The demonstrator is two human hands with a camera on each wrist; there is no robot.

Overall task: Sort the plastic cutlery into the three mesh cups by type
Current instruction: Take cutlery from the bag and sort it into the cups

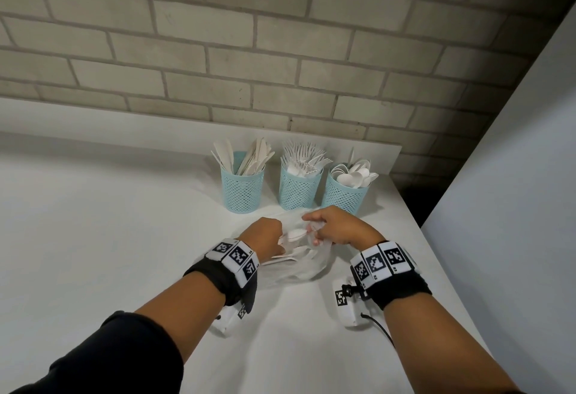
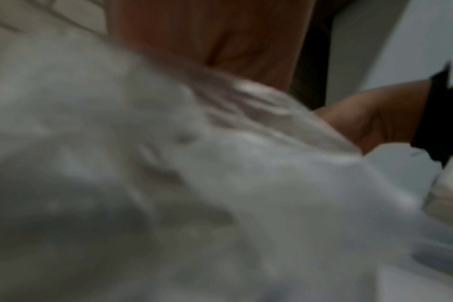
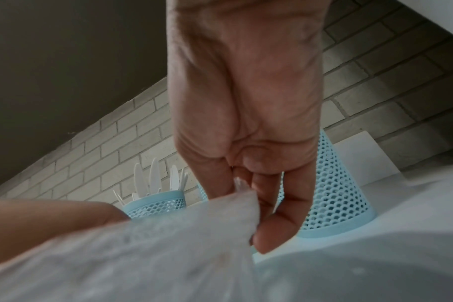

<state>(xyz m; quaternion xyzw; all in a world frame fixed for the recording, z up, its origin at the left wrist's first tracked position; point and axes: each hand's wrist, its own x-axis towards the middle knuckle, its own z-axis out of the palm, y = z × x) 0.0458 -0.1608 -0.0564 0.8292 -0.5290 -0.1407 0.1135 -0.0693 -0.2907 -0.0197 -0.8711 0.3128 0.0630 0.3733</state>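
A pale brick wall (image 1: 280, 35) is running behind a white counter (image 1: 109, 222); a white panel (image 1: 514, 175) is standing at right.

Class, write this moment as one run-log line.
right hand: pinches plastic bag | left hand: at the bag, grip unclear | three mesh cups: knives, forks, spoons sorted

Blk wristbands (image 1: 402, 292) – b/w tags (image 1: 238, 256)
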